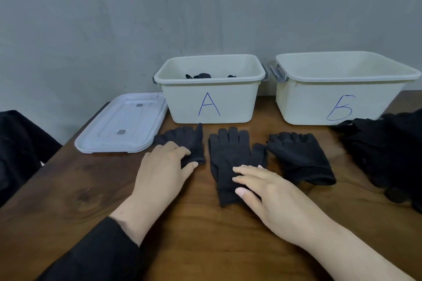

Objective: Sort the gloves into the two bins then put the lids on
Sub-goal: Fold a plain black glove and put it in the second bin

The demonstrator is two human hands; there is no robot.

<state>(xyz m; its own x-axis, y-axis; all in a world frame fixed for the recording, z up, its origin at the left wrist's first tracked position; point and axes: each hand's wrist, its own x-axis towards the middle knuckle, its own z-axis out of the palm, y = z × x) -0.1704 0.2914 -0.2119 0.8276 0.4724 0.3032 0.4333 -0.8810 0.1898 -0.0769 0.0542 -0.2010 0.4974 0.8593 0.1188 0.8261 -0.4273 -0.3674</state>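
Three dark gloves lie in a row on the wooden table. My left hand [164,162] pinches the cuff of the left glove [187,141] between thumb and fingers. My right hand [267,191] rests flat, fingers straight, on the lower part of the middle glove [230,155]. The right glove [299,155] lies untouched. Behind them stand two cream bins: bin A [210,102] with dotted dark gloves [201,76] inside, and bin Б [338,102], whose inside is hidden from here.
Stacked white lids [123,125] lie left of bin A. A heap of more dark gloves [388,155] sits at the right edge. A dark chair back [20,148] stands left of the table. A grey wall rises right behind the bins.
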